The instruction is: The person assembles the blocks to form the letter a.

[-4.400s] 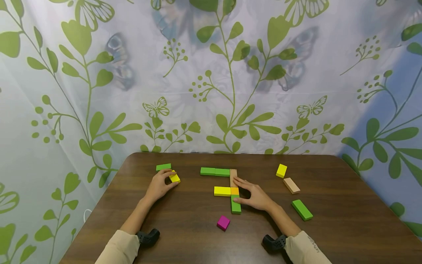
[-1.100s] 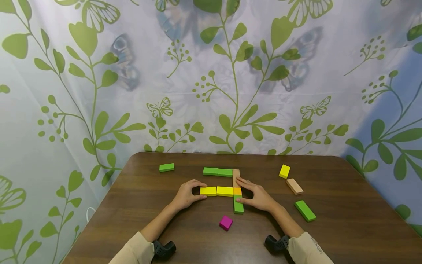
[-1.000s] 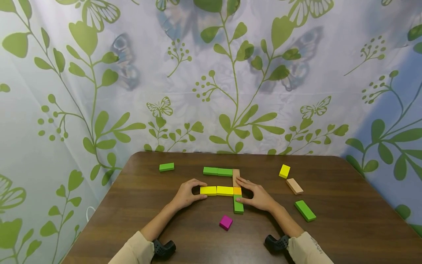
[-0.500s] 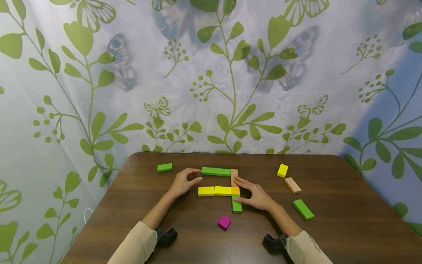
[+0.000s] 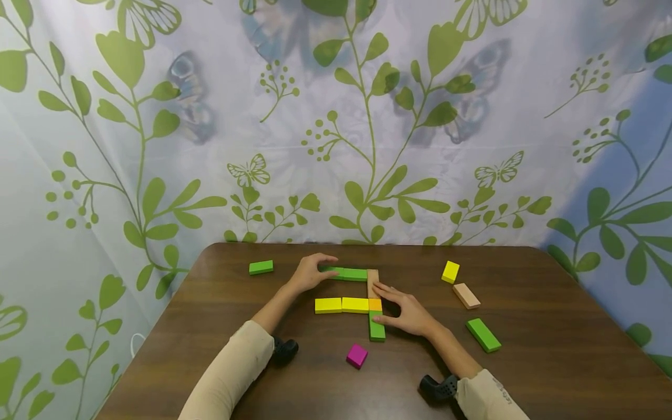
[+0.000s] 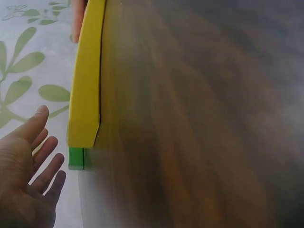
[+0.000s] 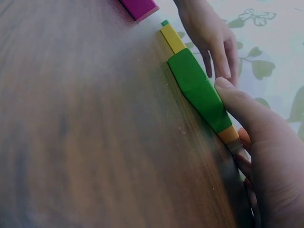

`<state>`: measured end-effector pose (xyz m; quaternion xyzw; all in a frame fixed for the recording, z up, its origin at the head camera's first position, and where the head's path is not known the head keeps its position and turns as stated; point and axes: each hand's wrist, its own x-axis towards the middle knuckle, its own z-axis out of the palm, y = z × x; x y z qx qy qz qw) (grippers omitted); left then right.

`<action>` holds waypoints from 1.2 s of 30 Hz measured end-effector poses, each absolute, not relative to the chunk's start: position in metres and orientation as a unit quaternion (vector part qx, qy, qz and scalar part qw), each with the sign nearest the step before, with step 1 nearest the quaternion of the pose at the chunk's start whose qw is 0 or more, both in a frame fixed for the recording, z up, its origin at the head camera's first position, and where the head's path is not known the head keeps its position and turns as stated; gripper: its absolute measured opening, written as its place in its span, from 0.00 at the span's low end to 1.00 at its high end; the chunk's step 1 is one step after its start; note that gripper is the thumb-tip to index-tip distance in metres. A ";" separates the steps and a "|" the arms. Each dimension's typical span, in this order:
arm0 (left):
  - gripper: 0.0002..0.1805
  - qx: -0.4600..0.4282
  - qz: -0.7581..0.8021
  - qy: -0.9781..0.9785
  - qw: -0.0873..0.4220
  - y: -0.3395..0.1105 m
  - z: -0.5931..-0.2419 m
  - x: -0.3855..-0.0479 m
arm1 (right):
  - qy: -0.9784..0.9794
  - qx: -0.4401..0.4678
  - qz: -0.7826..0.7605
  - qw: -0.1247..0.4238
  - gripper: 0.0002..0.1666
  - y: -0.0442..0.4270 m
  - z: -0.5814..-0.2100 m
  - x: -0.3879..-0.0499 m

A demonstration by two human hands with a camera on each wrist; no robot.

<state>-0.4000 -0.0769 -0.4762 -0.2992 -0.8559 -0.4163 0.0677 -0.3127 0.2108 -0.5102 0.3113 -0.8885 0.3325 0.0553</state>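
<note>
My left hand [image 5: 311,274] reaches over the left end of the upper row, its fingers straight around a green block [image 5: 339,270]. The left wrist view shows the fingers spread apart. A second green block [image 5: 355,275] runs on to an upright plain wooden block [image 5: 372,278]. My right hand [image 5: 406,312] rests on the column, fingers on the wooden block and thumb on the lower green block [image 5: 377,331]. Between these lies a small orange block [image 5: 375,304], with two yellow blocks [image 5: 355,305] lined up to its left.
A magenta block [image 5: 357,356] lies in front. To the right are a yellow block [image 5: 450,272], a wooden block [image 5: 466,296] and a green block [image 5: 483,335]. Another green block [image 5: 261,268] lies far left. The brown table [image 5: 551,361] ends at a leaf-patterned curtain [image 5: 294,116].
My left hand brought a yellow block from the far left to the yellow row's end and let go. Since then it has moved up to the green row. The right hand stays put.
</note>
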 end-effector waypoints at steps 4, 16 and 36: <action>0.23 -0.317 -0.410 -0.854 0.054 -0.069 -0.479 -0.404 | -0.887 0.313 0.336 0.055 0.44 0.211 -0.512 -0.314; 0.21 -0.326 -0.352 -0.877 0.037 -0.055 -0.488 -0.409 | -0.897 0.295 0.325 0.048 0.44 0.210 -0.513 -0.314; 0.17 -0.269 -0.329 -0.904 0.046 -0.045 -0.488 -0.412 | -0.892 0.309 0.325 0.055 0.44 0.210 -0.512 -0.314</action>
